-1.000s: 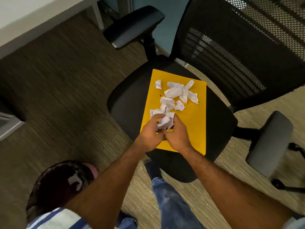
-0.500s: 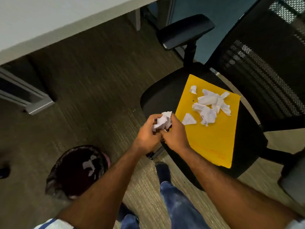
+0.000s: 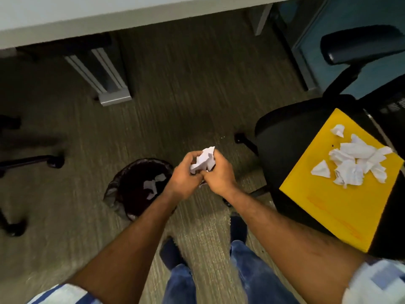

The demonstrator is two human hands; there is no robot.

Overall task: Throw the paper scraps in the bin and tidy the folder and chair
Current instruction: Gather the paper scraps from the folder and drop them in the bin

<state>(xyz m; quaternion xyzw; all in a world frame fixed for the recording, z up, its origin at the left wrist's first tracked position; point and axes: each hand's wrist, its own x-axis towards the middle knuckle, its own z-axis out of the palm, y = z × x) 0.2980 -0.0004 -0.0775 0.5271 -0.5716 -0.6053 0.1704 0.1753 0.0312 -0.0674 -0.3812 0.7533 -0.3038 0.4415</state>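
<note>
A white desk is running along the top, with its grey metal leg standing on the striped brownish carpet. A second, thinner leg is poking down further right, just beside a blue partition panel. Off to the left, a black wheeled base is sticking in, one caster sitting on the carpet. Down low, blue jeans and dark shoes are showing.
</note>
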